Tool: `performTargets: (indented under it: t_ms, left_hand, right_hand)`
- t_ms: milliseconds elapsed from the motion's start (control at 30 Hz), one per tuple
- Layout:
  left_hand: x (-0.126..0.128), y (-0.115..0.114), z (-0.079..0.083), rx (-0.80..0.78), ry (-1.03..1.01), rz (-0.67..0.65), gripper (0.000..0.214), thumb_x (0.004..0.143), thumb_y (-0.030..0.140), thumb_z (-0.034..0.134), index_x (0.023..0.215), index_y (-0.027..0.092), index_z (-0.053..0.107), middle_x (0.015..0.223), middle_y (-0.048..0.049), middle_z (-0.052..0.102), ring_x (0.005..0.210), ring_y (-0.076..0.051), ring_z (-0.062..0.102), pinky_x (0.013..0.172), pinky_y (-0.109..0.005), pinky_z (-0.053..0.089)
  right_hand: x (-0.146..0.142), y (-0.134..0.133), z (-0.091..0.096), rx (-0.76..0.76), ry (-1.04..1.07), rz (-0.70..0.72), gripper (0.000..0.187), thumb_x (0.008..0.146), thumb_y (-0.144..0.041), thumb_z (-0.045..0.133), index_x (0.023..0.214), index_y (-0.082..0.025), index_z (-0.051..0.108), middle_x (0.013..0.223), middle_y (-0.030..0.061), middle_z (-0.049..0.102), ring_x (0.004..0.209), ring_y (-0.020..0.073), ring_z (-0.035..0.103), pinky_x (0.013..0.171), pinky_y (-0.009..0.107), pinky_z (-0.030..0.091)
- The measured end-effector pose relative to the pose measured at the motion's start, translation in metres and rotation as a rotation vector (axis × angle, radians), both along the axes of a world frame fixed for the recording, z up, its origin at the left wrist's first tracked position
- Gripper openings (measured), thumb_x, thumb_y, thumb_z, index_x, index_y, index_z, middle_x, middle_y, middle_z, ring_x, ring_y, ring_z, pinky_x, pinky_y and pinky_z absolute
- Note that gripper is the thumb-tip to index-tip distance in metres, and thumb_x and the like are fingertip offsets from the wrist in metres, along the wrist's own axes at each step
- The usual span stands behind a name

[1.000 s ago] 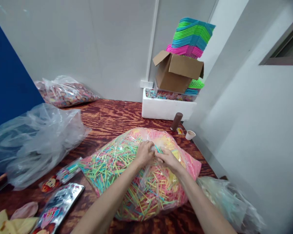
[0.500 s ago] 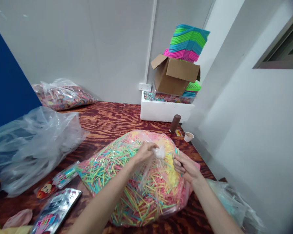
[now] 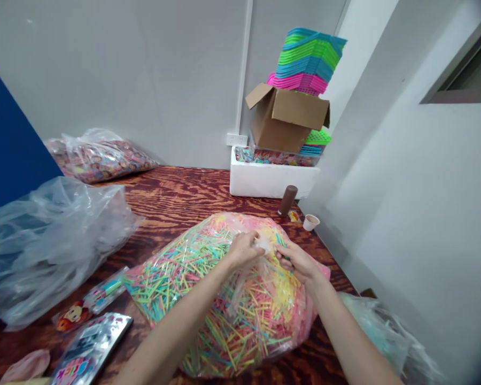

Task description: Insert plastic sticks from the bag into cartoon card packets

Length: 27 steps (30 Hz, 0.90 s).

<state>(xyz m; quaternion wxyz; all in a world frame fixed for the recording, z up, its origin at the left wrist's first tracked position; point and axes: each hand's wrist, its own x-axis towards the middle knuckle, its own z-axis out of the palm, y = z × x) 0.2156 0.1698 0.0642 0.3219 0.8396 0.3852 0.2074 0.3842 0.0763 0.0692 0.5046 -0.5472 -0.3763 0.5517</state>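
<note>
A big clear bag (image 3: 176, 267) full of thin pastel sticks in green, yellow, pink and blue lies on the table before me. Above it, my left hand (image 3: 243, 250) pinches a small whitish plastic bag (image 3: 263, 245) between thumb and fingers. My right hand (image 3: 295, 261) is closed on a few coloured sticks (image 3: 279, 239), whose tips stick up past the fingers. The sticks are close beside the small bag's right side; whether they touch it I cannot tell.
Crumpled clear plastic (image 3: 60, 235) and a silver printed pouch (image 3: 92, 347) lie at the left. At the back stand a white foam box (image 3: 272, 179), an open carton (image 3: 282, 123) and stacked baskets (image 3: 308, 59). A brown cylinder (image 3: 287, 200) and a paper cup (image 3: 310, 222) are near the right edge.
My right hand has moved left with the sticks, closer to the small plastic bag. The left hand keeps its hold on that bag, and the view has shifted slightly.
</note>
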Motion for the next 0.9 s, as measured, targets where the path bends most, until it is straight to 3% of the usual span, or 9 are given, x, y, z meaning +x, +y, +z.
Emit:
performTargets:
  t_ms: [133,267,500,633,700,800,900]
  left_hand:
    - [-0.004,0.007,-0.005,-0.08,-0.051,-0.107,0.023,0.071,0.03,0.054,0.082,0.015,0.068,0.069,0.0007,0.058,0.068,-0.016,0.052,0.063,-0.025,0.038]
    - [-0.006,0.014,-0.005,-0.131,-0.064,-0.244,0.018,0.067,0.027,0.053,0.074,0.015,0.065,0.07,0.0021,0.055,0.065,-0.014,0.05,0.06,-0.024,0.037]
    - [0.0,0.023,0.01,-0.117,0.015,-0.355,0.009,0.063,0.022,0.056,0.061,0.017,0.063,0.074,0.0004,0.058,0.075,-0.016,0.052,0.07,-0.025,0.04]
    - [-0.001,0.023,0.018,-0.149,0.038,-0.386,0.011,0.064,0.025,0.063,0.068,0.018,0.07,0.076,0.001,0.063,0.075,-0.016,0.057,0.069,-0.024,0.043]
    - [-0.005,0.019,0.021,-0.142,0.008,-0.339,0.017,0.07,0.031,0.063,0.073,0.017,0.072,0.079,-0.0008,0.065,0.076,-0.017,0.06,0.068,-0.025,0.046]
    - [-0.015,0.007,0.02,-0.076,-0.096,-0.169,0.033,0.082,0.035,0.057,0.105,0.016,0.07,0.108,-0.0074,0.065,0.093,-0.02,0.062,0.082,-0.03,0.049]
    - [-0.025,-0.01,0.012,0.068,-0.178,-0.036,0.053,0.085,0.034,0.059,0.135,0.02,0.051,0.133,-0.0117,0.054,0.113,-0.024,0.056,0.099,-0.04,0.044]
  right_hand:
    - [0.012,-0.028,-0.019,-0.084,-0.01,0.045,0.05,0.062,-0.057,0.081,0.071,-0.017,0.052,0.057,-0.0067,0.05,0.038,-0.0005,0.026,0.04,0.018,0.011]
    - [0.017,-0.025,-0.03,-0.082,-0.028,-0.001,0.052,0.06,-0.058,0.081,0.071,-0.018,0.05,0.055,-0.0074,0.05,0.038,-0.0002,0.026,0.039,0.018,0.011]
    - [0.0,0.019,0.005,0.159,0.127,0.042,0.04,0.071,-0.047,0.078,0.072,-0.017,0.052,0.059,-0.0061,0.052,0.037,-0.0009,0.023,0.039,0.018,0.012]
    - [-0.002,0.041,0.006,0.205,0.193,-0.073,0.039,0.064,-0.044,0.08,0.07,-0.019,0.05,0.059,-0.005,0.056,0.037,0.0,0.022,0.037,0.018,0.013]
    - [-0.002,0.046,0.001,0.199,0.19,-0.083,0.04,0.063,-0.044,0.081,0.068,-0.019,0.05,0.057,-0.0051,0.056,0.036,0.0001,0.022,0.037,0.017,0.013]
    - [-0.005,0.045,-0.001,0.188,0.16,-0.049,0.037,0.067,-0.044,0.08,0.066,-0.018,0.053,0.052,-0.0048,0.054,0.035,0.0003,0.024,0.037,0.018,0.014]
    - [-0.011,0.037,0.011,0.212,0.107,-0.018,0.035,0.071,-0.045,0.078,0.068,-0.017,0.056,0.058,-0.0032,0.059,0.034,-0.0001,0.025,0.036,0.019,0.013]
